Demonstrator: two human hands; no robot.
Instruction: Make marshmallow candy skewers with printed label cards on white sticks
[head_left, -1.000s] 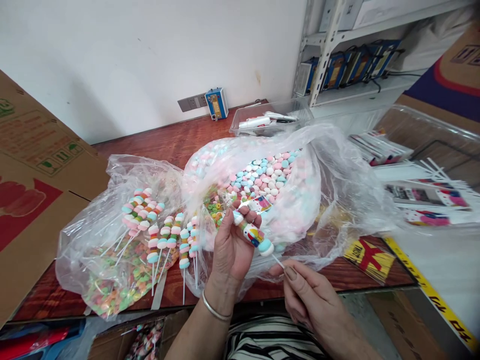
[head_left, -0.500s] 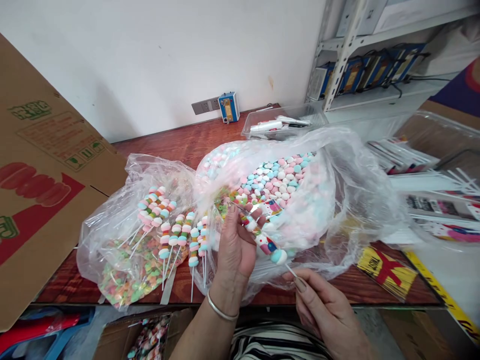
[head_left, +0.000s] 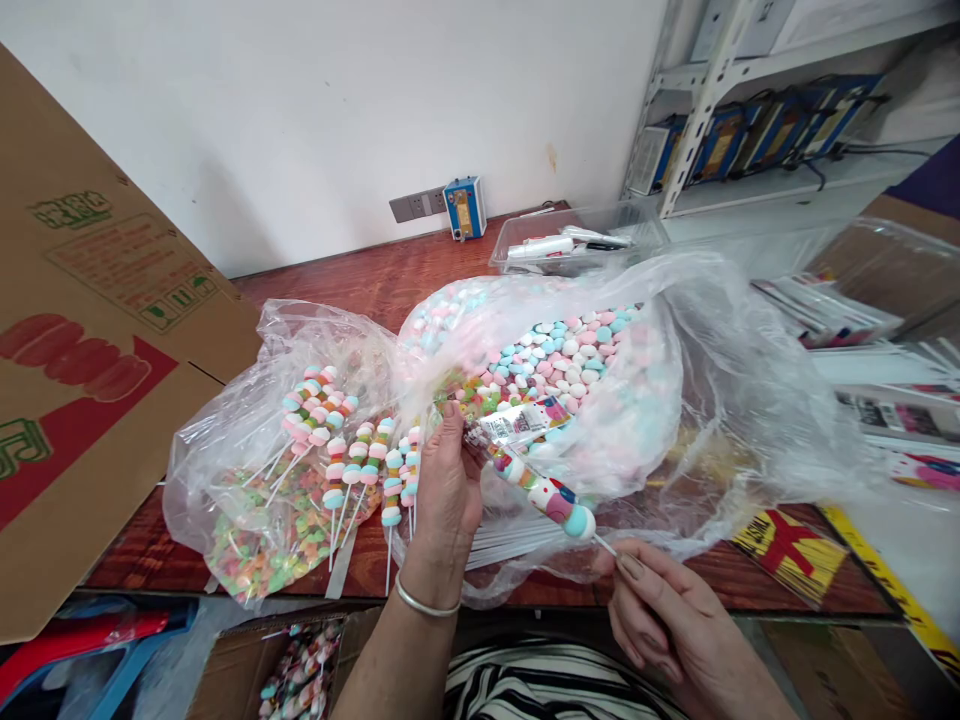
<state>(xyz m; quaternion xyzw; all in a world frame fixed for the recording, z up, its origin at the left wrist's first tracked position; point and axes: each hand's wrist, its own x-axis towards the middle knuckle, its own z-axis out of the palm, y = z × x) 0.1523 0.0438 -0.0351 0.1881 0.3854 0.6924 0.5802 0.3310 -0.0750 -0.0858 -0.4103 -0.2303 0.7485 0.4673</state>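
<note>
A marshmallow candy skewer [head_left: 547, 495], its printed clear wrapper around it, slants between my hands over the table's front. My left hand [head_left: 448, 490] is closed on the wrapper's gathered upper end, its fingers partly hidden. Between thumb and forefinger, my right hand [head_left: 675, 610] pinches the white stick below the bottom blue-and-white marshmallow. Just above the skewer, a flat printed wrapper [head_left: 525, 420] sticks out beside my left fingers. Behind both hands lies an open clear bag of pink, white and blue marshmallows [head_left: 574, 355], with gummy pieces at its near left edge.
Finished-looking skewers [head_left: 319, 405] lie on a bag of gummy rings [head_left: 262, 550] at left. A cardboard box [head_left: 90, 350] stands far left. Yellow twist ties [head_left: 791, 550] lie at right. Behind are a clear tray [head_left: 555, 245] and a blue device [head_left: 465, 208]. Below is a box of candy [head_left: 300, 675].
My left hand has shifted left and the skewer shows more fully between my hands. My right hand has moved slightly right and down with the stick. The view has shifted slightly.
</note>
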